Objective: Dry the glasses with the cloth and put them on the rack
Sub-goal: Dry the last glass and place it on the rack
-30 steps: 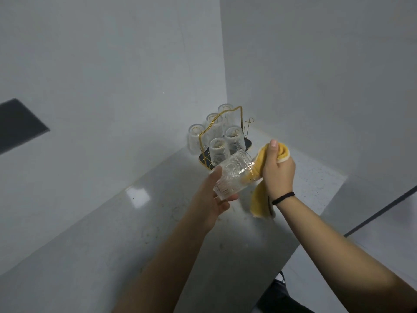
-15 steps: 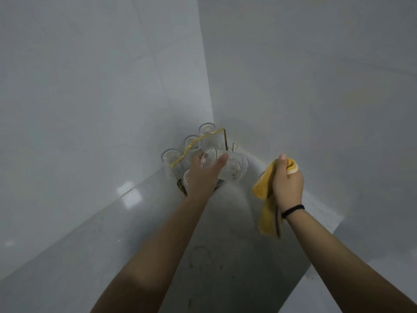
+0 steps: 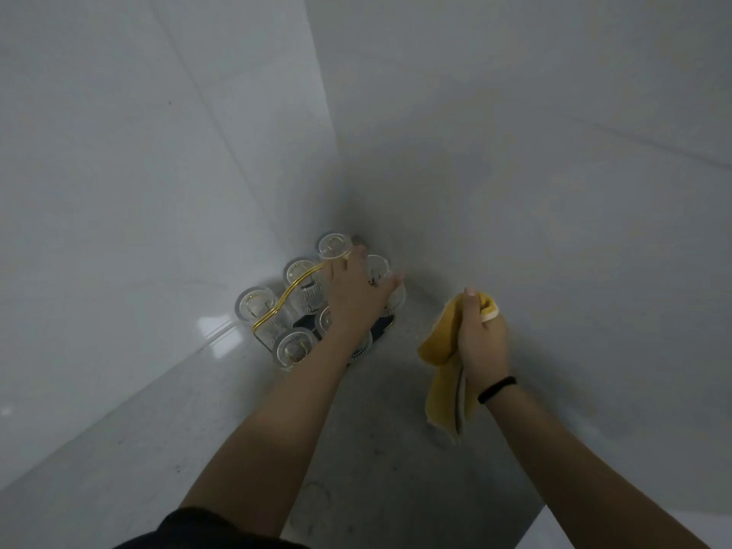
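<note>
Rack [image 3: 277,307] in the wall corner, centre of frame: gold wire handle over a dark base, on a grey counter [image 3: 376,449]. Upturned glasses [image 3: 257,311] on it, left to right: one at far left, one low at the front, two behind under the handle, more partly hidden by the arm.

Left hand [image 3: 356,295] over the right side of the rack, thumb out to the right along one glass [image 3: 378,271] at the back right. Fingers hidden behind the palm and glass; cannot tell whether they grip or merely touch it. Likely seating or just letting go of that glass.

Right hand [image 3: 481,338] at centre right, held off the counter, well apart from the rack. Fingers curled round a yellow cloth [image 3: 445,374]; its tail hangs down.

Handling, by judgement: glasses are ribbed, thin-walled, stiff, brittle, probably light; slick if damp. Best taken round the ribbed wall, not by the rim. They stand close together, so a knock against a neighbour or the wire is the risk. Cloth soft, limp; bunching it gives a firm hold.
</note>
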